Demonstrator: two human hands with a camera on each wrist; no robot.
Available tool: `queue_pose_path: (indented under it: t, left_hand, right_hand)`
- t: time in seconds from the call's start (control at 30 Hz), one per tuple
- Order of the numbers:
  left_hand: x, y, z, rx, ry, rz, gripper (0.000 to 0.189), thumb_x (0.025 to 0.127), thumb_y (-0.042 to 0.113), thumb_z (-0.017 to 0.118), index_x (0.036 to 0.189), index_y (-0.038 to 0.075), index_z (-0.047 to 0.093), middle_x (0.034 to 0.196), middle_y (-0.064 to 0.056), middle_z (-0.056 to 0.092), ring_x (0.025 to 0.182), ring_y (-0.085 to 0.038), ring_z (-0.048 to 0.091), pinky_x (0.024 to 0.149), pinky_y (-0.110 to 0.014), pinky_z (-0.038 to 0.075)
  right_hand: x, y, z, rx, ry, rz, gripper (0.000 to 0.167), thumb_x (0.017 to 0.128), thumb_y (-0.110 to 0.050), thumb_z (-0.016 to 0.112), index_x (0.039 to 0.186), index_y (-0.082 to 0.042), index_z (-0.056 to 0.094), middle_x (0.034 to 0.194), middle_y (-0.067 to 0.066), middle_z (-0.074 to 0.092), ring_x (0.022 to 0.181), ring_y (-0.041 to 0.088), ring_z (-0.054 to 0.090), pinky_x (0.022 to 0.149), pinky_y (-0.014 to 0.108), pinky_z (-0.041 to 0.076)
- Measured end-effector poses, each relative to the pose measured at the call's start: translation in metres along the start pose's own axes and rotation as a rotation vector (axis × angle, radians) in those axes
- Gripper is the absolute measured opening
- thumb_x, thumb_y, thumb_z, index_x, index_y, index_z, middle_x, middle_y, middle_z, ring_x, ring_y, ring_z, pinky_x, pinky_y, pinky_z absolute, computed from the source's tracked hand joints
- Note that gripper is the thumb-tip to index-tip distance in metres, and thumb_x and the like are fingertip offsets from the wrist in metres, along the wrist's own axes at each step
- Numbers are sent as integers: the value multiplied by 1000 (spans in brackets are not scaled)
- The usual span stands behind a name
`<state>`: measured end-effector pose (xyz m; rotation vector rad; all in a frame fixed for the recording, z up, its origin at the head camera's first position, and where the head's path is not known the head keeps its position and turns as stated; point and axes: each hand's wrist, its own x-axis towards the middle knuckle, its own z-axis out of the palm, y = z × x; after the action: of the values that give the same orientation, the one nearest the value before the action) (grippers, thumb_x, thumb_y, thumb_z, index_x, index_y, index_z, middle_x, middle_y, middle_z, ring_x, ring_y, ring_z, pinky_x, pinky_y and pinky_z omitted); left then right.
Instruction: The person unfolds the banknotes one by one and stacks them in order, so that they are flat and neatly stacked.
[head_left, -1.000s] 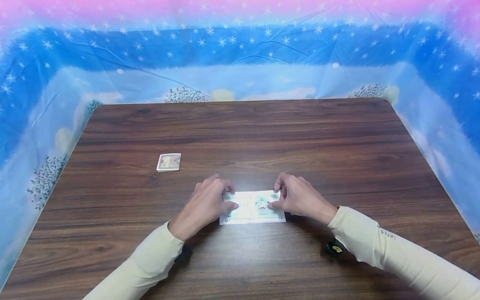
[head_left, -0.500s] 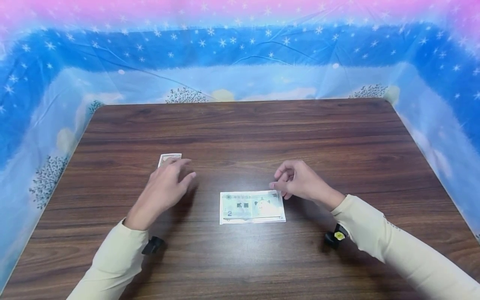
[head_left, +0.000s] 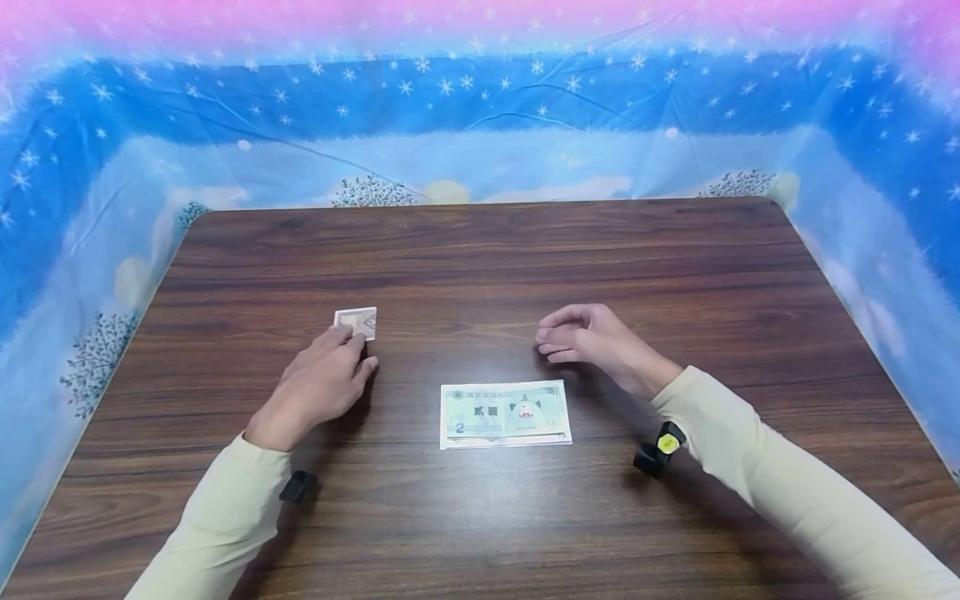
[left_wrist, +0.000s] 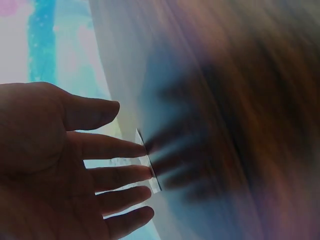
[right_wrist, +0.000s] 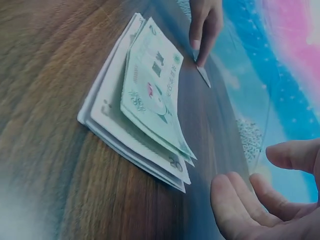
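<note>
My left hand point(head_left: 318, 385) reaches to the left part of the table, its fairly straight fingertips pressing on a small folded banknote point(head_left: 362, 320). In the left wrist view the fingers spread out, with two tips at the edge of that folded note point(left_wrist: 154, 180). A stack of play-money banknotes point(head_left: 506, 414) lies before me, a green one marked 2 on top of larger whitish ones. From the right wrist the layers of the stack point(right_wrist: 150, 95) show, their ends slightly curled up. My right hand point(head_left: 603, 346) hovers past the stack's far right corner, fingers loosely bent and holding nothing.
The dark wood-grain table point(head_left: 480, 267) is walled in at the back and sides by a blue and pink snowflake cloth point(head_left: 480, 92). Black wrist cameras point(head_left: 298, 487) hang below both cuffs.
Both hands were at the ends of the banknote stack and have let go. The left moved to the folded note, which has slid slightly right. The right hand drew away from me.
</note>
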<state>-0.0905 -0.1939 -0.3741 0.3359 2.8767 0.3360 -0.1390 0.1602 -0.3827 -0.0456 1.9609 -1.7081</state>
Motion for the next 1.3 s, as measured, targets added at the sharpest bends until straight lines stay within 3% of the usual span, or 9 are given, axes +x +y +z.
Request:
queue_pose_path:
  t: [0.17,0.5,0.73,1.0,1.3]
  left_hand:
    - [7,16,3,6,7,86,43,107,21,47,138,-8,52,143,-34,45,131,-50,46,108,-62,40]
    - [26,51,12,-20,-89,173,51,109,26,44,150,-5,42,154,-28,37,139,-45,41,114,-57,37]
    - [34,72,12,-36,-162,233,53,109,26,42,152,-6,38,160,-25,29,147,-38,31,120,-51,29]
    - [39,87,15,-37,-225,246,54,110,28,41,154,-3,35,164,-21,25,151,-33,25,123,-47,24]
    - [40,93,16,-79,-223,275,53,110,26,41,153,-3,36,163,-22,25,150,-35,25,124,-47,22]
  right_hand:
    - [9,-1,4,14,-18,25,36,99,-6,61,129,12,53,127,27,62,116,34,64,98,38,56]
    - [25,-6,21,54,-34,65,40,99,-5,59,134,11,48,132,27,60,121,35,61,101,39,54]
    - [30,-10,25,124,-44,107,42,101,-4,56,138,12,45,135,28,57,124,35,60,102,38,53]
    - [35,-11,29,165,-67,121,43,101,-3,55,139,13,43,135,28,57,125,35,59,104,39,51]
    - [40,-11,33,275,-22,175,41,98,4,57,136,14,46,121,24,62,105,26,67,101,37,54]
